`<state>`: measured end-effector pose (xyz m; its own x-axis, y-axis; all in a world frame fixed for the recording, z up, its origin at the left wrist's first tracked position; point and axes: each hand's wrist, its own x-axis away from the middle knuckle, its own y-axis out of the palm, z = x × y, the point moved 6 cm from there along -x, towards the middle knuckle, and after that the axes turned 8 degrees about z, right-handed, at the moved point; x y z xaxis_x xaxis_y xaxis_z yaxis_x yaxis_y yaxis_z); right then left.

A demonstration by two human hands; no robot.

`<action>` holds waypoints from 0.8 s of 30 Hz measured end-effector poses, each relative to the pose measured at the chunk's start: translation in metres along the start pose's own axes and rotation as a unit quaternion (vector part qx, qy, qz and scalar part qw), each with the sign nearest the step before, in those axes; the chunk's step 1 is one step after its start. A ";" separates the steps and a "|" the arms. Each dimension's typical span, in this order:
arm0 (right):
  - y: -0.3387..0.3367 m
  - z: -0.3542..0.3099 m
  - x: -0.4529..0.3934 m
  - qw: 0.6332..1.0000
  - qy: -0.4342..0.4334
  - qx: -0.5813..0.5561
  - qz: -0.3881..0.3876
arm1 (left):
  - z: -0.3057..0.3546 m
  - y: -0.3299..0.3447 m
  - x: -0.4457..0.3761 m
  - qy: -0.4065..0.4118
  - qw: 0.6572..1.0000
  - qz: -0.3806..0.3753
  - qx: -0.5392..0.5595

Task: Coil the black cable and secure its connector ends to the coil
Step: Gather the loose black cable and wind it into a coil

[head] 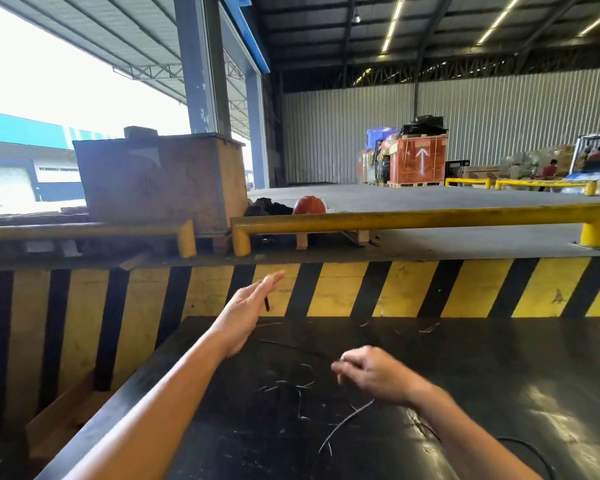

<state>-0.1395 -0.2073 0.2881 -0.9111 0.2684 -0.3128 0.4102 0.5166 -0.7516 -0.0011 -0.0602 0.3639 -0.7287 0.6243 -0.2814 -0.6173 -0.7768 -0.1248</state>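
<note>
The black cable point(346, 421) lies in loose, thin curves on the black tabletop point(499, 375) and is hard to tell from it. My right hand point(374, 374) hovers over the middle of the table, fingers curled, pinching a strand at its fingertips. My left hand point(248, 301) reaches forward over the table's far left edge, blurred, fingers stretched out together. A short black cable end point(266, 304) sticks out below its palm; the thumb is hidden. Another cable loop point(530, 450) curves by my right forearm at the bottom right.
Behind the table stands a yellow-and-black striped dock wall point(413, 289) with yellow guard rails point(413, 216) on top. A large crate point(160, 178) and a red helmet point(309, 205) sit beyond. A gap opens left of the table.
</note>
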 end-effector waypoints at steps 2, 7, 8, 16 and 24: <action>-0.039 0.001 -0.006 0.999 -0.003 -0.024 0.031 | -0.023 -0.006 0.001 -0.075 0.987 -0.059 -0.126; -0.085 -0.026 -0.030 0.986 -0.065 0.026 0.149 | -0.043 0.028 0.040 -0.254 0.893 -0.346 -0.137; -0.089 -0.028 -0.032 0.981 -0.065 0.024 0.182 | -0.037 0.037 0.045 -0.264 0.881 -0.389 -0.061; 0.045 -0.032 -0.003 0.991 -0.015 -0.050 0.125 | 0.041 0.058 0.009 -0.095 0.928 -0.236 0.273; -0.023 -0.021 -0.002 0.997 -0.038 0.069 0.021 | -0.019 -0.015 -0.024 -0.019 0.885 -0.148 -0.441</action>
<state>-0.1461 -0.2031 0.3182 -0.8962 0.2223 -0.3840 0.4427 0.3890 -0.8079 0.0311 -0.0653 0.3545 -0.5934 0.8006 -0.0825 -0.3234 -0.3310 -0.8865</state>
